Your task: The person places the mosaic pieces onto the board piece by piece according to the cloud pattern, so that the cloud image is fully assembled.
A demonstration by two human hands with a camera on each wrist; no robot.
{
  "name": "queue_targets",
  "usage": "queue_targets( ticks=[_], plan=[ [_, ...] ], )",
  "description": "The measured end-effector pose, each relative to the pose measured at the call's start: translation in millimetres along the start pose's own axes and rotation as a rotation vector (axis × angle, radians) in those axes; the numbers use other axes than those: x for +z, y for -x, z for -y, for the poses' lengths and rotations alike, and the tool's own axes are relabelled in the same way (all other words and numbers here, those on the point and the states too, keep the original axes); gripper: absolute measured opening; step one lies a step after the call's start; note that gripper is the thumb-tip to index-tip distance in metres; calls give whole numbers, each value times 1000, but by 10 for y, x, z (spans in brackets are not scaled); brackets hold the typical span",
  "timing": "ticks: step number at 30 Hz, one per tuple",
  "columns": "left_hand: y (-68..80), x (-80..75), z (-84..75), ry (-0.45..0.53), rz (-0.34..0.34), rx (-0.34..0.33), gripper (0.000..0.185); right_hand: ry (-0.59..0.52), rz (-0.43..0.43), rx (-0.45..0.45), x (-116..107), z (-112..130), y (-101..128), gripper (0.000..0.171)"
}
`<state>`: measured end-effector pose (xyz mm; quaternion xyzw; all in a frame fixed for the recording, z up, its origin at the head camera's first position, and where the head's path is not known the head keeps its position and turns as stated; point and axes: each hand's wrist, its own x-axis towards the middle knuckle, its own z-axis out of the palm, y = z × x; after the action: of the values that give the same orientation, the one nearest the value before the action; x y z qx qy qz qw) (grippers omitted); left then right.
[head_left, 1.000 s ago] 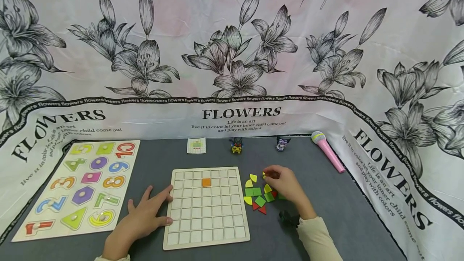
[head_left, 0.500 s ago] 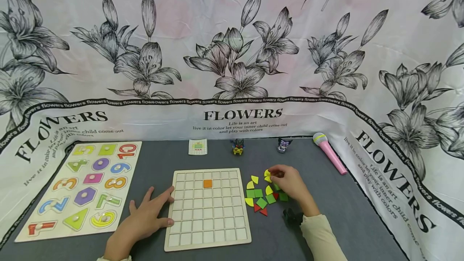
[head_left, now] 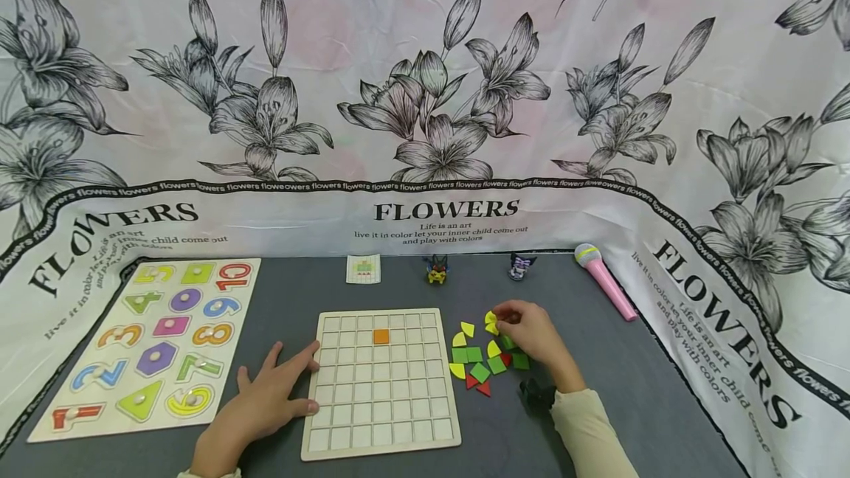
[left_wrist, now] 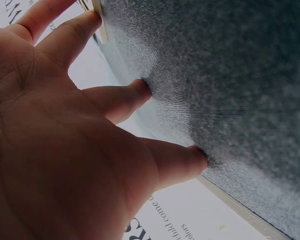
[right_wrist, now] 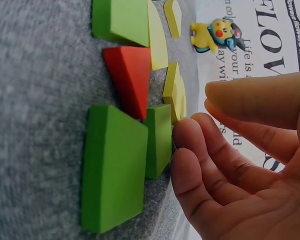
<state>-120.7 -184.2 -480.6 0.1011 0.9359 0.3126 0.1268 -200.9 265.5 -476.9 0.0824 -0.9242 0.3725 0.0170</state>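
Observation:
A wooden grid board (head_left: 381, 419) lies on the grey table with one orange square tile (head_left: 381, 336) in its upper rows. My left hand (head_left: 279, 389) lies flat beside it, fingers spread, fingertips (left_wrist: 140, 90) pressed on the felt and touching the board's left edge. Right of the board is a heap of green, yellow and red pieces (head_left: 474, 361). My right hand (head_left: 516, 324) hovers over its far end, fingers loosely curled. Its fingertips (right_wrist: 187, 131) are against the yellow pieces (right_wrist: 174, 92) and a green piece (right_wrist: 157, 140), with nothing held between finger and thumb.
A number puzzle board (head_left: 149, 338) lies at the left. A pattern card (head_left: 363, 268), two small figurines (head_left: 435, 269) (head_left: 519, 265) and a pink toy microphone (head_left: 604, 279) line the back. A small black object (head_left: 534, 393) sits by my right wrist. Floral cloth surrounds the table.
My right hand has shifted slightly to the right, uncovering two yellow pieces at its fingertips. The left hand has stayed put on the board's edge.

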Motion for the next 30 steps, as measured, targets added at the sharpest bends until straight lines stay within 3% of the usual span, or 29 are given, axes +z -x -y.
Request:
queue_targets(
  ticks=[12, 21, 30],
  plan=[
    [6, -6, 4, 2, 9, -5, 98, 34, 53, 32, 35, -21, 0, 12],
    [4, -5, 7, 5, 1, 7, 97, 43, 94, 7, 26, -41, -4, 15],
    [12, -7, 8, 9, -4, 17, 96, 80, 80, -14, 33, -7, -17, 19]
  ],
)
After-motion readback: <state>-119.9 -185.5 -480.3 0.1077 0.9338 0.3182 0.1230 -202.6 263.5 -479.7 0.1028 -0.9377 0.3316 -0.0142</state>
